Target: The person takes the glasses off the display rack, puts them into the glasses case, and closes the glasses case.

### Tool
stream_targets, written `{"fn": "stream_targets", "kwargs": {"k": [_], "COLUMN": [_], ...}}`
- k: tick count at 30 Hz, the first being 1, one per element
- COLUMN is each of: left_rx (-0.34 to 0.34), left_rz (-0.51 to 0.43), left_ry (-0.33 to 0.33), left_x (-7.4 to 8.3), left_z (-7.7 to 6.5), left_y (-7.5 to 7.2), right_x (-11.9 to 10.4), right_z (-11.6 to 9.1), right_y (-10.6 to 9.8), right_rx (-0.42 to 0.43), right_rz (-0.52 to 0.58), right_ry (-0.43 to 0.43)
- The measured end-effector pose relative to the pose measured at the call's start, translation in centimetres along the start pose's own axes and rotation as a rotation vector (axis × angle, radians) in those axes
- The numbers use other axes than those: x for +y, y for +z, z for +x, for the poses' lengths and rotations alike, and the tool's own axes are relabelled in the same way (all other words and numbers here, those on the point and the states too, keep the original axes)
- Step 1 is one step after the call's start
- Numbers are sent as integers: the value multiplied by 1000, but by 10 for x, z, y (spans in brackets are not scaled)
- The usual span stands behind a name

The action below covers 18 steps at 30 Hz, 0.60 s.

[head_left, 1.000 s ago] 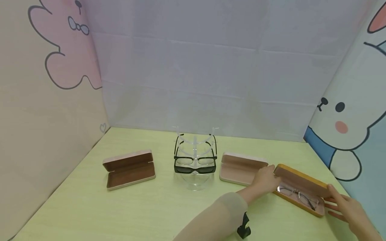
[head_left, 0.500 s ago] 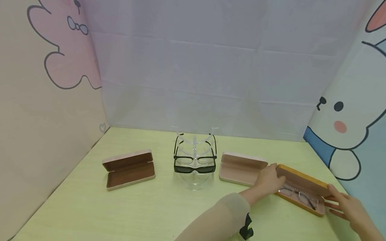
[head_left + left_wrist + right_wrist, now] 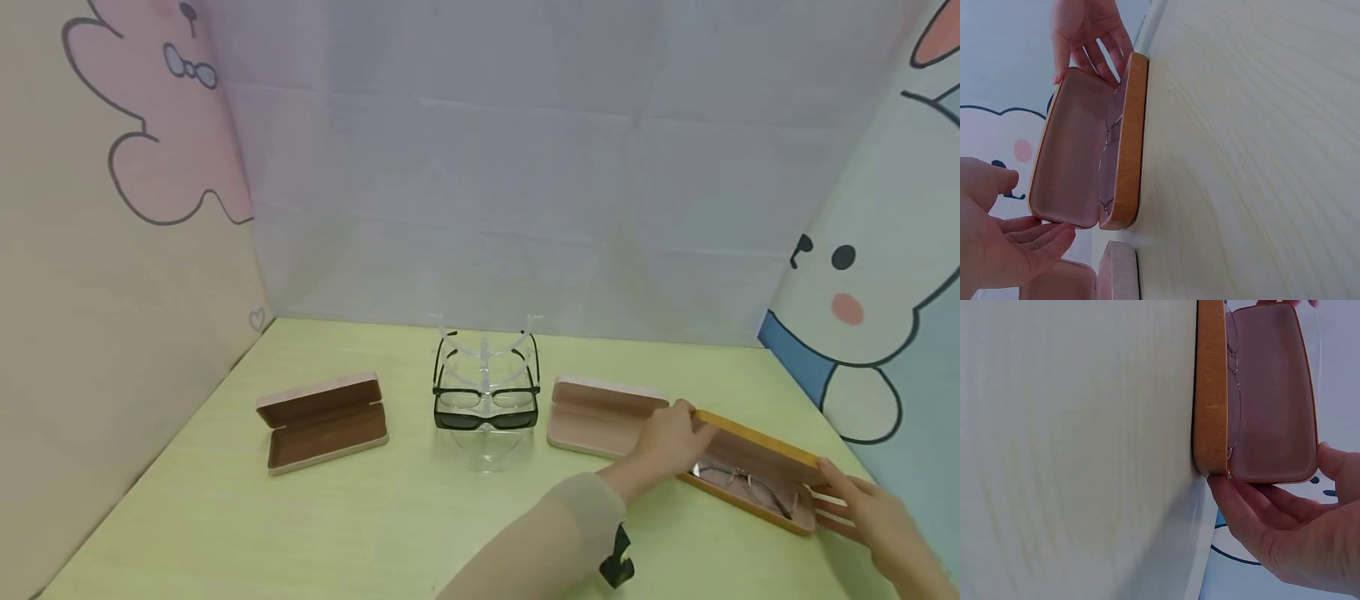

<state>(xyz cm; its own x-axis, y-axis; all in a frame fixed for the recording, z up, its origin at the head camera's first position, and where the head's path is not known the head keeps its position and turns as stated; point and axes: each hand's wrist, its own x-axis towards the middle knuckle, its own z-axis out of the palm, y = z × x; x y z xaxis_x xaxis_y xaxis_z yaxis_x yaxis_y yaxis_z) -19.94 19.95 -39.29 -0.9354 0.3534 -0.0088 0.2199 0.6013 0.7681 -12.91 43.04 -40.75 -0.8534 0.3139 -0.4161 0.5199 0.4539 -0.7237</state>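
Note:
An orange glasses case (image 3: 750, 508) lies open on the table at the right, its lid (image 3: 1075, 150) raised. Inside rests a pair of thin-rimmed glasses (image 3: 738, 479). My left hand (image 3: 667, 442) is at the case's left end, its straight fingers (image 3: 1038, 240) touching the lid's edge and its thumb apart from it. At the other end, my right hand (image 3: 862, 517) has its thumb (image 3: 1330, 459) against the lid's corner. Its extended fingers (image 3: 1241, 509) touch the end of the case.
A pale open case (image 3: 592, 425) stands just left of the orange one, partly behind my left hand. Another open case (image 3: 326, 425) with a brown lining lies at the left. A clear stand (image 3: 485, 358) in the middle bears dark-framed glasses (image 3: 457, 392) and sunglasses (image 3: 486, 422).
My left hand has moved slightly right and up along the lid's left end. The orange case has shifted a little to the right; its lid stays raised.

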Motion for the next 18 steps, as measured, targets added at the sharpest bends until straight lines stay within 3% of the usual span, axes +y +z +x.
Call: {"fn": "stream_targets", "kwargs": {"k": [6,12,18], "left_rx": [54,130,130], "left_rz": [-60,-32,19], "left_ry": [-22,-71,-96], "left_x": [3,4,6], "left_z": [5,9,8], "left_y": [1,5,8], "right_x": [3,5,6], "right_z": [2,-1,-2], "right_y": [-2,2,3], "right_rx": [-10,-54,-78], "right_rz": [10,-19,-4], "right_ry": [-22,-46,-1]}}
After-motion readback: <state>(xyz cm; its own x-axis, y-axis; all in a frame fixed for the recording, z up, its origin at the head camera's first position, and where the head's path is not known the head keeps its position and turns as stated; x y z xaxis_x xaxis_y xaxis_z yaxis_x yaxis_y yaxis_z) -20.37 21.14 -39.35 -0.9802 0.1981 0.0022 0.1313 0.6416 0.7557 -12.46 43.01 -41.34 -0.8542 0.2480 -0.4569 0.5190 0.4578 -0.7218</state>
